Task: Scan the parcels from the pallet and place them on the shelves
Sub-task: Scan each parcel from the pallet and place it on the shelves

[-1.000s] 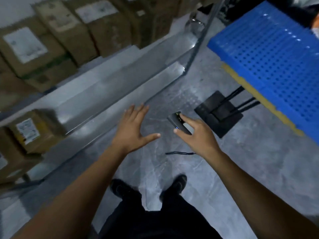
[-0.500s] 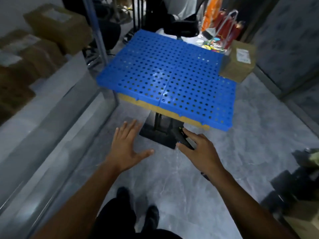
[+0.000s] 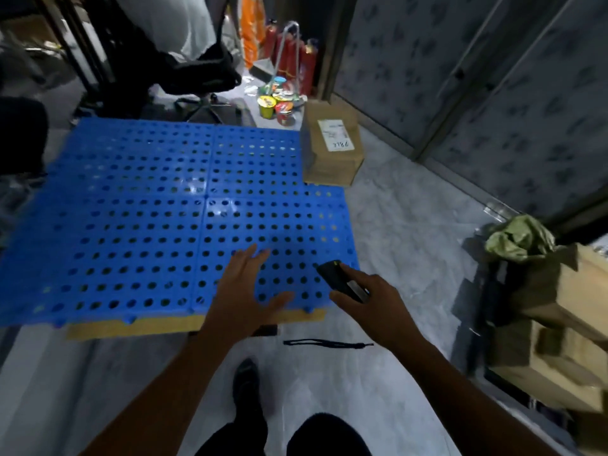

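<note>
A blue perforated pallet (image 3: 158, 212) fills the middle left. One brown cardboard parcel (image 3: 332, 149) with a white label stands on its far right corner. My left hand (image 3: 245, 291) hovers over the pallet's near edge with its fingers spread, holding nothing. My right hand (image 3: 371, 294) grips a small black scanner (image 3: 339, 279) at the pallet's near right corner; a black wrist strap (image 3: 325, 342) hangs below it.
Stacked cardboard boxes (image 3: 559, 324) with a green bag (image 3: 519, 238) on top stand at the right. Red fire extinguishers (image 3: 296, 57), food cups (image 3: 276, 106) and a black office chair (image 3: 197, 74) lie behind the pallet. A patterned wall closes the right side.
My view has swung from the shelves on the left round to the pallet. Both hands have stayed out in front, the right still holding the scanner, and now hover over the pallet's near edge.
</note>
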`<state>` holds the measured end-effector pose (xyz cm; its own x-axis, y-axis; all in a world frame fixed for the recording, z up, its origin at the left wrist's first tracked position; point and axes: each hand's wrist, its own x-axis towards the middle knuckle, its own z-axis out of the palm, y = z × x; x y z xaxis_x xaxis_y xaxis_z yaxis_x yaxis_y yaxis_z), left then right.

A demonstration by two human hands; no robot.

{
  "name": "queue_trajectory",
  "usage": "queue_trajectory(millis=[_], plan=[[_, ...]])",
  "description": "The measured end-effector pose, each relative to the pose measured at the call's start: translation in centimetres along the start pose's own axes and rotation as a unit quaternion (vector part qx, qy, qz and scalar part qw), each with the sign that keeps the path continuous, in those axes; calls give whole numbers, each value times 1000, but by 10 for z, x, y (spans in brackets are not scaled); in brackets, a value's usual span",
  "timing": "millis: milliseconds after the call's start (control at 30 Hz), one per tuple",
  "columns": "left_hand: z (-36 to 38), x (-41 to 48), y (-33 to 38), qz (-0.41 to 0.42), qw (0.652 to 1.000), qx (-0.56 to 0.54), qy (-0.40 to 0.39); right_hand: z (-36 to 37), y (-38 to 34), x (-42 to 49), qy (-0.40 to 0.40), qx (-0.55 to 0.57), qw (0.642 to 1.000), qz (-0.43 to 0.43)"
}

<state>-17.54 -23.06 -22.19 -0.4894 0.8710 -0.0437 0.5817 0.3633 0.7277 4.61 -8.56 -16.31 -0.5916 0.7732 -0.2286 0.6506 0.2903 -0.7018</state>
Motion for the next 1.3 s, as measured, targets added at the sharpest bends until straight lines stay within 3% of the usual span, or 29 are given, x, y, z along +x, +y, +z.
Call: queue_trajectory(millis=[167,367,733,933,1167,1300], plan=[[-2,86,20,1,999,-19,-47,-36,-5,59,38,8,999,16],[8,178,37,-15,998,-49,-44,-75,1,137,49,-14,999,0],[63,338,56,-41,996,-55,49,-173,15,324,-77,-171,980,-68],[83,370,53,-53,994,-82,48,-202,-12,385,-146,-286,944,-76],[98,379,43,-8,985,-151,78,-206,-20,393,-157,-356,920,-50],[98,378,40,7,990,-100,102,-207,-20,379,-150,-361,920,-30]])
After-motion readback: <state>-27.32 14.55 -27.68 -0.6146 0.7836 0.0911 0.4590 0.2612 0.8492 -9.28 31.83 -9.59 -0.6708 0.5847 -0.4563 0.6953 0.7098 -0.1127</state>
